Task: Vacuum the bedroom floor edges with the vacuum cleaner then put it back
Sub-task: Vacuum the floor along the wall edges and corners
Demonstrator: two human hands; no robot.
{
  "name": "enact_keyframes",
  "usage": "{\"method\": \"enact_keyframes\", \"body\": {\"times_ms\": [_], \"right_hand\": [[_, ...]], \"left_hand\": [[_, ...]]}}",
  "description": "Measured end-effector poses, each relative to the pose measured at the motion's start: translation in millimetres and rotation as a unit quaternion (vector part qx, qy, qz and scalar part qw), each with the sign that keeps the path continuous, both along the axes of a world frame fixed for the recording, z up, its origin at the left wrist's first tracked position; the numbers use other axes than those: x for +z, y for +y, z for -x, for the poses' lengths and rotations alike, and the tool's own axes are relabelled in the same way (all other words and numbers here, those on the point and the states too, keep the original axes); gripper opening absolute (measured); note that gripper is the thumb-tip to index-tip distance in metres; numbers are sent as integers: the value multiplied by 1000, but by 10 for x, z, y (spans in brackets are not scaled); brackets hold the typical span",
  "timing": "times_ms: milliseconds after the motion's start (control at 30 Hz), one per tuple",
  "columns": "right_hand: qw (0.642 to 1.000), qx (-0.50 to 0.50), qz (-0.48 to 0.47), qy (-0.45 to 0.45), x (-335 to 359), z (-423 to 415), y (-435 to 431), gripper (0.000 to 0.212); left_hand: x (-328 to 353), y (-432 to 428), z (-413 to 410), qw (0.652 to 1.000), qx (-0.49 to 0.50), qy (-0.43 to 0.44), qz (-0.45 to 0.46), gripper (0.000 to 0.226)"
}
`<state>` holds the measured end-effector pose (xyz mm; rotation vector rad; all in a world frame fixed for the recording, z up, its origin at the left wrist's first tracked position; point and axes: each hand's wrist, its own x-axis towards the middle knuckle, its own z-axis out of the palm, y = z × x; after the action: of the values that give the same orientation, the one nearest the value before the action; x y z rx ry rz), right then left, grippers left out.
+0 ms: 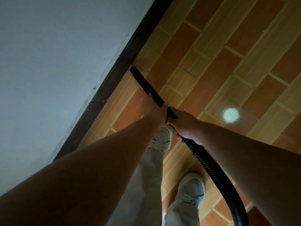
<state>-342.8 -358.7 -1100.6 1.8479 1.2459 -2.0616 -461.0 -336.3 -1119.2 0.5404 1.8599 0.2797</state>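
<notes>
The pale wall (48, 62) filled the frame from nine to twelve o'clock, and the tiled floor (236, 54) took the side from one to five. Between them the dark skirting board (117, 67) ran from seven o'clock up to twelve. The ribbed black hose (216, 175) curved away toward five o'clock and was cut off at the frame's lower edge, so the vacuum cleaner itself was out of view. The hose looked soft and bendy, likely to drag and twist. The black nozzle (146, 85) looked like stiff, light plastic (smooth enough to slip in a loose grip), best held near its joint with the hose. Its tip lay at eleven o'clock from the hands, on the floor just beside the skirting board. The left hand (155, 111) was wrapped round the nozzle's rear end. The right hand (184, 126) gripped the hose just behind it, touching the left. The fingers were mostly hidden, and in the dim light I could not tell whether the tip touched the board.
</notes>
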Motion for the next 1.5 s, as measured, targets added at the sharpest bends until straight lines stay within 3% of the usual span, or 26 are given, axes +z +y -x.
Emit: {"method": "enact_keyframes", "body": {"times_ms": [533,667,867,1167,1500], "right_hand": [[999,11,44,29,-52,567,-783,30],[1000,11,7,21,-66,632,-934,40],[999,-24,-23,-8,-82,561,-996,38],[1000,3,-3,-12,48,742,-987,37],[1000,14,6,-2,49,1064,-1537,36]], "left_hand": [[32,-927,615,993,103,-41,-29,71],[-12,-1043,676,993,94,-50,-43,77],[-40,-972,547,995,59,-69,-41,79],[-131,-1086,758,997,48,-35,-43,74],[-214,-1675,1139,999,36,-25,-33,68]]}}
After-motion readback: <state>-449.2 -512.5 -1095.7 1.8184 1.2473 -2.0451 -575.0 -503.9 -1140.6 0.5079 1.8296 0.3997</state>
